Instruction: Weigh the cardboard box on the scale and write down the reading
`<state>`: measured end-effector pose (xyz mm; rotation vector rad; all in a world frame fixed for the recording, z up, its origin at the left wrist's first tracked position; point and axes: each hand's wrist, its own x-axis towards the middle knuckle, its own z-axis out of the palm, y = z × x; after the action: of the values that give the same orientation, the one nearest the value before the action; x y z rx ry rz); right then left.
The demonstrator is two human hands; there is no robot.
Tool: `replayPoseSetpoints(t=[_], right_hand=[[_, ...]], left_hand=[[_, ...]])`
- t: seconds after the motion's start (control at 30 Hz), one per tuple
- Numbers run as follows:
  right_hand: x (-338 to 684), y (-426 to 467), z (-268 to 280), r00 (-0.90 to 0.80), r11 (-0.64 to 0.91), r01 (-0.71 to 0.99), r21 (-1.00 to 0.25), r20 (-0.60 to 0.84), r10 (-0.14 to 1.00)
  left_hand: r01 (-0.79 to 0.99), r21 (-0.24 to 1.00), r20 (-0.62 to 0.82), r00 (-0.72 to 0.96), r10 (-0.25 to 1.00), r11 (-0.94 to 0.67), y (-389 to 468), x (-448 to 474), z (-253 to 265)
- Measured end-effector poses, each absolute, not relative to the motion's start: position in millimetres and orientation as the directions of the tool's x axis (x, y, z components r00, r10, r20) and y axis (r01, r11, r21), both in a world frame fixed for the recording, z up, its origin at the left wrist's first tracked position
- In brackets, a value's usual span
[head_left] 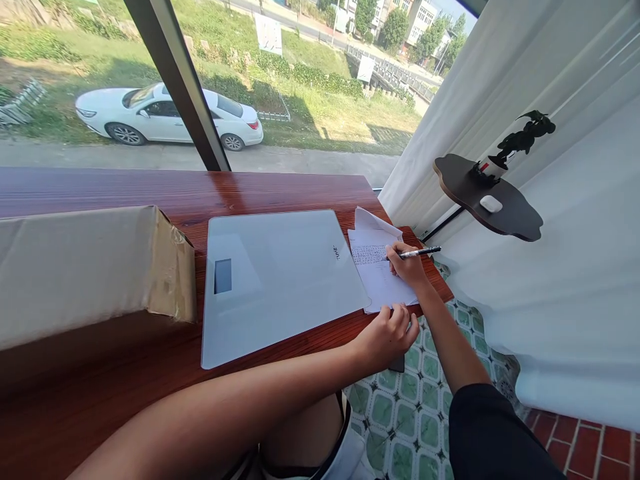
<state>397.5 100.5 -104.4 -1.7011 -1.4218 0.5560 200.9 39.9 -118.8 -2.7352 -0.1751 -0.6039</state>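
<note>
My right hand [407, 267] is closed around a pen [423, 251], its tip on a sheet of paper [383, 283] bearing several lines of handwriting. At the paper's far end, one sheet is folded or lifted up. My left hand [387, 337] rests at the near table edge by the paper's lower edge. Its fingers are loosely bent and slightly apart, with nothing seen in them. Left of the paper, and partly over its edge, lies a large pale glass board [280, 273] with a small grey rectangle and dark script on it.
A cardboard box [80, 267] stands on the left of the reddish wooden table [300, 187]. Right of the table, a dark side stand [500, 210] holds a potted plant [493, 168] and a white mouse [491, 203]. White curtains [560, 293] hang behind it.
</note>
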Motion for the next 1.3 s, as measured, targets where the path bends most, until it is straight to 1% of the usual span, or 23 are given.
replayPoseSetpoints(t=[0.23,0.47,0.67,0.97,1.03,1.17,1.3], right_hand=[[395.4,99.7,-101.8,0.25,-0.026,0.616,-0.788,0.163,0.954],[396.0,100.8,-103.1,0.262,-0.022,0.592,-0.805,0.166,0.951],[398.7,101.5,-105.4,0.273,-0.028,0.613,-0.789,0.179,0.945],[396.2,101.6,-104.2,0.282,-0.06,0.596,-0.801,0.139,0.949],[397.1,101.8,-105.1,0.289,-0.064,0.595,-0.801,0.14,0.947],[397.3,101.6,-105.1,0.282,-0.053,0.598,-0.799,0.148,0.948],[395.2,101.3,-103.3,0.325,-0.074,0.564,-0.823,0.138,0.936]], left_hand=[[0.212,-0.291,0.478,0.877,0.05,-0.933,39.3,201.6,-119.7],[0.222,-0.288,0.494,0.868,0.054,-0.932,39.5,201.4,-120.0],[0.186,-0.291,0.415,0.908,0.051,-0.938,39.9,201.3,-117.2],[0.136,-0.238,0.338,0.94,0.049,-0.962,41.0,201.2,-111.4],[0.139,-0.241,0.337,0.94,0.052,-0.961,41.1,200.8,-111.4],[0.158,-0.288,0.358,0.932,0.047,-0.944,40.7,199.9,-112.8],[0.172,-0.304,0.386,0.921,0.043,-0.937,40.3,200.1,-113.7]])
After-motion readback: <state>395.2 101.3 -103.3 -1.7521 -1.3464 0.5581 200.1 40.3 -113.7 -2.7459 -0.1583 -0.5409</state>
